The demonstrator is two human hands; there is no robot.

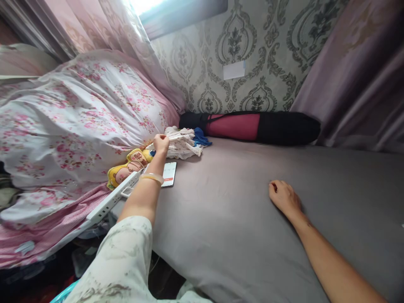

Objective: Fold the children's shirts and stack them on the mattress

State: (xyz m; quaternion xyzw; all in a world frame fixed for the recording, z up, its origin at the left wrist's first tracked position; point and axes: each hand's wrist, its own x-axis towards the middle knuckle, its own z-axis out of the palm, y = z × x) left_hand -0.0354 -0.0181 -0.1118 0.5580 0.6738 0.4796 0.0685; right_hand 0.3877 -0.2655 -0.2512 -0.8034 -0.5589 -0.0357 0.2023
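My left hand (161,143) reaches forward with its fingers closed on the near-left edge of a crumpled pile of white patterned cloth (184,145). A blue cloth (201,137) lies at the right side of that pile. Below the hand, partly behind my wrist, a phone or tablet with a lit white screen (169,173) lies on the grey sheet (221,202). My right hand (285,196) rests on the sheet at the right, its fingers curled in, with nothing visible in them.
A long black and red bag (235,126) lies against the patterned wall. Left of my forearm are a white power strip (110,201) and a yellow plush toy (126,170), beside floral bedding (78,113). Pink curtains (356,80) hang at the right.
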